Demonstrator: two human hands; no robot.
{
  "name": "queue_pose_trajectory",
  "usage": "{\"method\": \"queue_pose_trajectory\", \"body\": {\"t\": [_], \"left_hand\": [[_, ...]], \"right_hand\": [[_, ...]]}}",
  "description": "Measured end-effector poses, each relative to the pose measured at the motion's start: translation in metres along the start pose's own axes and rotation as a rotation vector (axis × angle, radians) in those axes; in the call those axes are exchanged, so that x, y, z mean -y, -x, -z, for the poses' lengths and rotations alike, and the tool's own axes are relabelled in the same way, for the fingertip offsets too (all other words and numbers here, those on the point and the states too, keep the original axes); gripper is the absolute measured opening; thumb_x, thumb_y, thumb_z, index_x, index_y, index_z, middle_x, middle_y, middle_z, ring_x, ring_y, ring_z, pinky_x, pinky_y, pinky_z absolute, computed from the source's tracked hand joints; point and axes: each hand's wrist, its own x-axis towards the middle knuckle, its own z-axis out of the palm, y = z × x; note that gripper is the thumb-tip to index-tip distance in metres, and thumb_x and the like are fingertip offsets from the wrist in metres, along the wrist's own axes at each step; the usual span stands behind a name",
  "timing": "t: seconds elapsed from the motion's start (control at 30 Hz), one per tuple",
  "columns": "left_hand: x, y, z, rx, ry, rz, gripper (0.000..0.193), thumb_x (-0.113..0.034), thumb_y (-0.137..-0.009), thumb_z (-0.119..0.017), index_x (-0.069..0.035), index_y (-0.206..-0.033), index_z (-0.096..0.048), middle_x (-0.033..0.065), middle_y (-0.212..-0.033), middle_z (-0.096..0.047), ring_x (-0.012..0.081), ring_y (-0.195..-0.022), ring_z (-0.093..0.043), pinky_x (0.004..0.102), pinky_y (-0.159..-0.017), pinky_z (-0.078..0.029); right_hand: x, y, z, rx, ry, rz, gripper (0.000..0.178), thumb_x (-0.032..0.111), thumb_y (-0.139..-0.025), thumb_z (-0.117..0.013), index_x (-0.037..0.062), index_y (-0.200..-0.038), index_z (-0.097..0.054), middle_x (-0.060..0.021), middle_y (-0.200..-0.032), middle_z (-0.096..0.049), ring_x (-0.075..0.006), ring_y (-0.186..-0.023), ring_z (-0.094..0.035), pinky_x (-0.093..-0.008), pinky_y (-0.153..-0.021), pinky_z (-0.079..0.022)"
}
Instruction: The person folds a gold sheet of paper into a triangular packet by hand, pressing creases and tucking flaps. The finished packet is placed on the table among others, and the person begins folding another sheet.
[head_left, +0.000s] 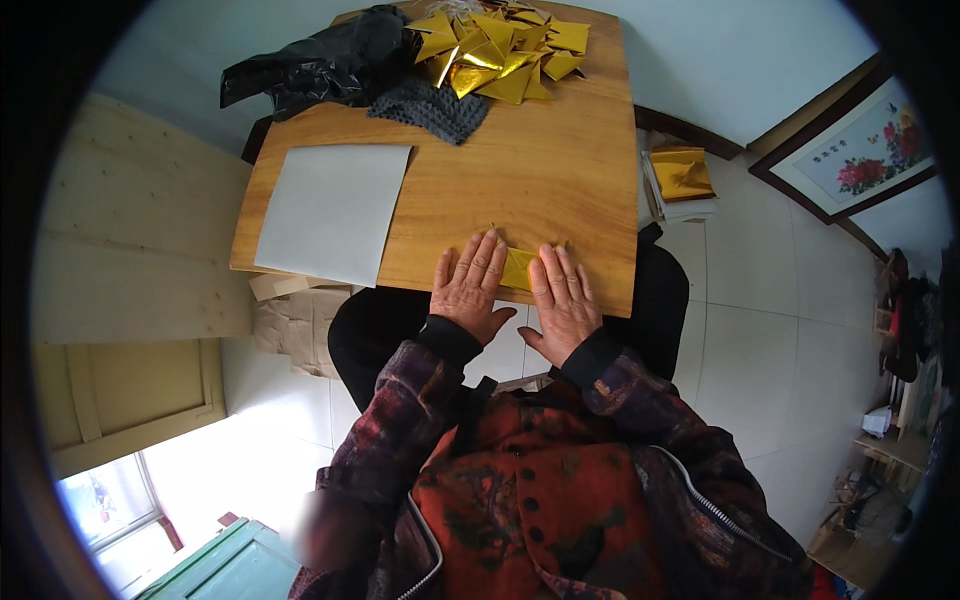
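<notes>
Both palms press down on a folded piece of gold foil paper near the front edge of the wooden table. My left hand lies flat over its left end, fingers stretched forward. Over the right end rests my right hand, also flat with fingers extended. Only the gold middle strip shows between the hands; the ends are mostly covered. Left of my hands lies a pale grey sheet. At the far side is a heap of folded gold paper pieces.
A black plastic bag and a dark grey textured cloth lie beside the heap on the table. On the floor to the right, a stack of gold paper sits on white sheets. Brown paper is at lower left.
</notes>
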Motion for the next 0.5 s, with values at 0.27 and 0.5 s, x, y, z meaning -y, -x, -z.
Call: {"method": "queue_pose_trajectory", "body": {"t": [0.27, 0.5], "left_hand": [[0.0, -0.001, -0.012, -0.049, -0.043, 0.033, 0.092, -0.036, -0.074, -0.075, -0.009, -0.149, -0.028, 0.0067, -0.157, -0.026, 0.0225, -0.145, -0.025, 0.0504, -0.114, -0.02], [0.001, 0.008, -0.014, -0.167, -0.017, -0.014, 0.069, -0.03, -0.075, -0.074, -0.009, -0.135, -0.047, 0.0089, -0.146, -0.043, 0.0251, -0.136, -0.039, 0.0485, -0.108, -0.031]], "right_hand": [[-0.001, 0.002, 0.002, -0.043, 0.018, 0.031, 0.095, 0.033, -0.069, -0.08, 0.0006, -0.144, -0.032, -0.0218, -0.153, -0.024, -0.0379, -0.142, -0.024, -0.0502, -0.113, -0.025], [-0.003, 0.017, 0.024, -0.404, -0.298, 0.059, 0.06, 0.008, -0.071, -0.071, -0.0007, -0.126, -0.049, -0.02, -0.133, -0.048, -0.0398, -0.124, -0.046, -0.0448, -0.102, -0.04]]}}
